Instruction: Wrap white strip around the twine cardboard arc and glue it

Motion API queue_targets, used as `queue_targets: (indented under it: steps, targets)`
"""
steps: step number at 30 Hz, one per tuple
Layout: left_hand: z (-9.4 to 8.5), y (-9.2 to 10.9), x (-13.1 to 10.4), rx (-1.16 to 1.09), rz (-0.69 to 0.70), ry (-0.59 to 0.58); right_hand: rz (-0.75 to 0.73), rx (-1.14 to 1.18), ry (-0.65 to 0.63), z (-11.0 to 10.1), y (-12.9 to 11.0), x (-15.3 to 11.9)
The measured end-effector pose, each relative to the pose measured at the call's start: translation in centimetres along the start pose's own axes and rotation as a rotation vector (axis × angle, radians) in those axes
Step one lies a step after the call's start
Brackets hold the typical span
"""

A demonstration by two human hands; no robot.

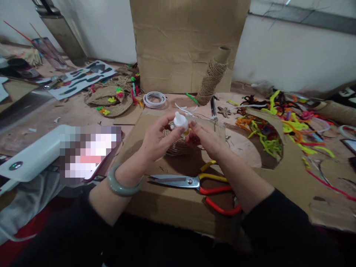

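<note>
A white bottle with a pointed nozzle cap (180, 121) is held upright near the middle, its body mostly hidden. My left hand (160, 139) wraps round it from the left, with the thumb across its front. Close against its right side is my right hand (204, 137), fingers curled; what they pinch, if anything, is too hidden to tell. Behind and below the hands lies a coil of brown twine (178, 148). Scissors with red and yellow handles (191, 181) rest on the cardboard (167, 200) nearer to me.
Twine wound on a tube (211, 79) stands before an upright cardboard sheet (180, 48). Colourful pipe cleaners (267, 137) lie right. Left are a phone (93, 155), a white device (36, 152) and a twine piece (108, 100). A white cord coil (154, 100) sits behind.
</note>
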State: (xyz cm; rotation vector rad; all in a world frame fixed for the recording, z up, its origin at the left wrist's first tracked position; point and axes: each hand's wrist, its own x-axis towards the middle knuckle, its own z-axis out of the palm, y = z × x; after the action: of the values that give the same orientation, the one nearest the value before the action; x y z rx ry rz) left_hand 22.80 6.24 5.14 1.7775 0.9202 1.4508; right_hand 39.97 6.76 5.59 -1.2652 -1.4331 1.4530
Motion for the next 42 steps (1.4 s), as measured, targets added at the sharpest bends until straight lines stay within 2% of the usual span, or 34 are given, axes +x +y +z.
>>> queue_targets:
  steps: [3,6,8,10,12,14,19,24,26,30,37,39,42]
  targets:
    - [0.1,0.2,0.0,-0.047,-0.140,0.069,-0.076,-0.122,0.111,-0.3,-1.0,-0.2]
    - [0.1,0.0,0.2,-0.109,-0.177,0.088,-0.230,-0.460,0.080,-1.1,-2.8,-1.6]
    - [0.1,-0.2,0.2,-0.161,-0.199,0.082,-0.253,-0.738,-0.010,-1.8,-3.8,-3.4]
    - [0.0,-0.2,0.2,-0.219,-0.217,0.074,-0.165,-0.970,-0.182,-2.5,-4.2,-5.5]
    - [0.0,-0.2,0.2,-0.303,-0.228,0.062,-0.082,-1.141,-0.321,-3.1,-3.7,-7.6]
    - [0.0,-0.1,0.2,-0.400,-0.246,0.043,-0.103,-1.221,-0.395,-3.4,-2.7,-9.3]
    - [0.2,0.0,0.4,-0.483,-0.316,0.001,-0.140,-1.297,-0.337,-3.3,-0.9,-11.1]
    - [0.1,0.1,0.4,-0.432,-0.418,0.002,-0.139,-1.239,-0.467,-3.7,-1.0,-11.1]
    - [-0.1,0.2,0.4,-0.442,-0.443,0.015,-0.152,-1.230,-0.477,-3.9,-1.0,-11.3]
    - [-0.4,0.4,0.6,-0.465,-0.447,0.036,-0.181,-1.202,-0.447,-3.9,-0.6,-11.9]
    - [-0.5,0.3,0.8,-0.485,-0.456,0.074,-0.213,-1.196,-0.486,-3.3,-0.5,-12.1]
    - [-0.5,0.2,0.8,-0.468,-0.407,0.077,-0.230,-1.143,-0.449,-4.2,-0.8,-12.7]
    - [-0.6,0.0,0.9,-0.430,-0.362,0.073,-0.216,-1.032,-0.339,-7.2,-1.7,-14.8]
